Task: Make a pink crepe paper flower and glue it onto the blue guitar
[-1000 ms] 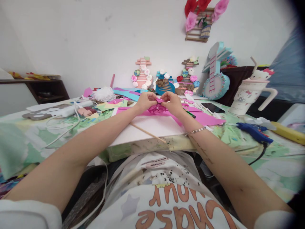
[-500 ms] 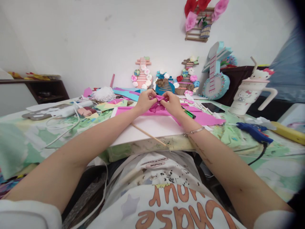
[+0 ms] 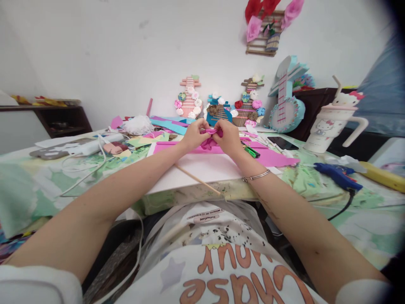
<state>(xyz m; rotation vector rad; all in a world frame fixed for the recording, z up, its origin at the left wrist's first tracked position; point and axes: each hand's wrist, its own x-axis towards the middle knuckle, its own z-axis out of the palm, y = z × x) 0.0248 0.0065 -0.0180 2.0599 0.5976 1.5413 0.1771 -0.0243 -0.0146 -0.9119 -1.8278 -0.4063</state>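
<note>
Partly, the left hand point(image 3: 195, 137) and right hand point(image 3: 229, 137) are hiding the magenta paper point(image 3: 209, 144) they're pinching; a stick point(image 3: 198, 179) is crossing the near edge of the white sheet point(image 3: 218, 165)

Left arm point(image 3: 104, 207) stretches from near left toward far centre; right arm point(image 3: 297, 219) mirrors it from near right. Both angle inward, forearms point(image 3: 139, 179) bare, wrists point(image 3: 181, 147) nearly straight. Left hand point(image 3: 193, 137) and right hand point(image 3: 229, 137) side by side, slight gap between, fingers point(image 3: 200, 124) curled, each pinching.
</note>
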